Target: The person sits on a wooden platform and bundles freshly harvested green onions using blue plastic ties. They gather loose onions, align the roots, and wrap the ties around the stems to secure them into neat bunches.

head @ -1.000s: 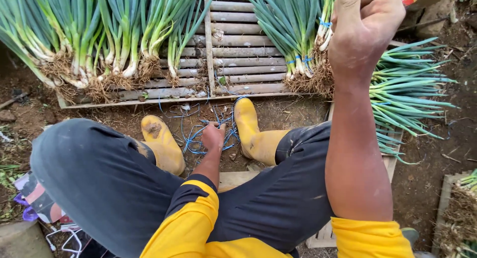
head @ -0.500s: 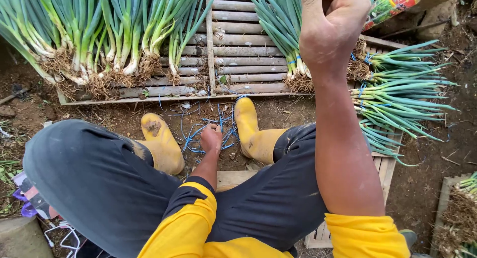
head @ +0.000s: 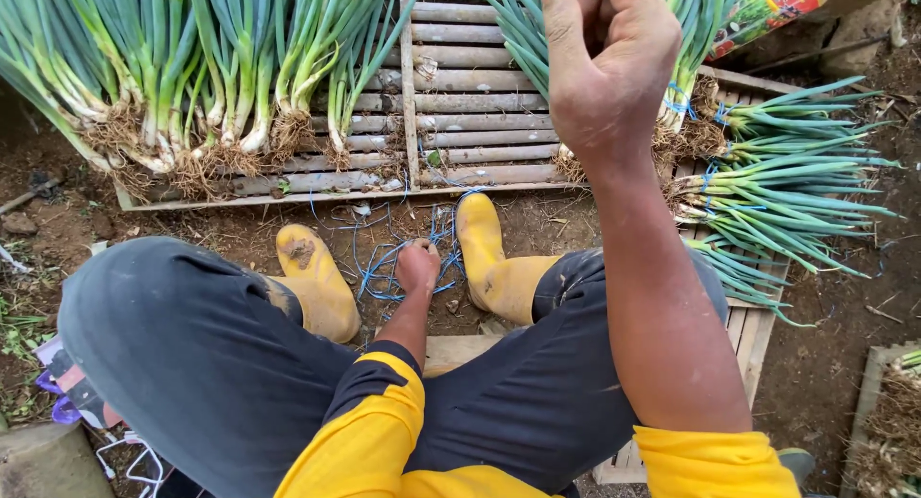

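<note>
Bare brown soil forms the ground, with the slatted wooden rack (head: 470, 85) taken as the reference landmark for all positions below.

Rows of green onions (head: 192, 66) lie on the rack's far-left portion, roots toward the person, leaves running away. A second stack of tied green onion bundles (head: 796, 186) lies off the rack's right edge, long axis crosswise, roots toward the rack and leaves pointing right.

Seated figure: dark trousers, yellow sleeves, two yellow rubber boots (head: 489, 253) planted on the soil just in front of the rack's near edge.

Right hand (head: 609, 66) is raised over the rack's right portion, fingers curled closed around a green onion bunch (head: 691, 37); roots hang at the wrist side, leaves rise out of frame at top. How firmly it grips cannot be told, as the palm faces away.

Left hand (head: 419, 266) is low, in front of the rack's near edge between the boots, fingers closed among the loose blue ties (head: 384, 268) scattered on the soil. Whether one tie is pinched cannot be confirmed.

Governing relation: the ties lie directly under the left hand, well below and nearer the body than the held bunch; the left hand is by far the nearer to them.
</note>
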